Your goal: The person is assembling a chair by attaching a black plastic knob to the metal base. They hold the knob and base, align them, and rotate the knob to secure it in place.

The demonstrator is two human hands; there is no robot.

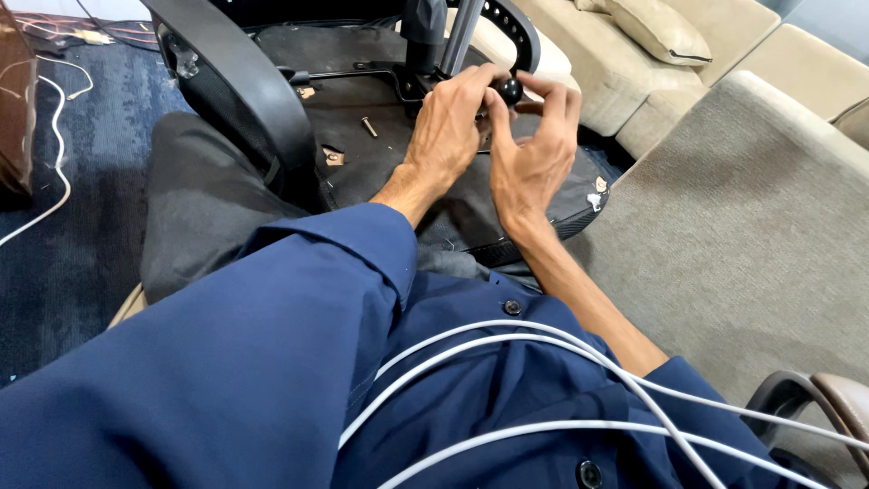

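1. Both hands meet over the upturned underside of an office chair seat (471, 213): the left hand (448, 127) and the right hand (534, 149) are closed together around a small round black knob (510, 90), fingertips of each touching it from its own side.
2. The knob sits near the seat's far edge, just beside the black metal mechanism plate (398, 77) and the grey gas-lift column (462, 36) that rises out of the top of the frame.
3. A loose bolt (369, 127) lies on the black underside left of the left hand, well short of the near edge; 2 torn, tan-coloured patches (332, 157) mark the lining near the seat's left side.
4. The chair's black mesh backrest (240, 81) arcs along the seat's left edge, over blue carpet (81, 226) with a white cable (56, 136) trailing on it.
5. A beige sofa (724, 63) with a cushion (656, 27) fills the upper right; a grey-brown upholstered surface (751, 226) spreads below it.
6. The person wears a dark blue shirt (272, 362), sleeves pushed up the forearms, with white cords (543, 349) looped across the chest.
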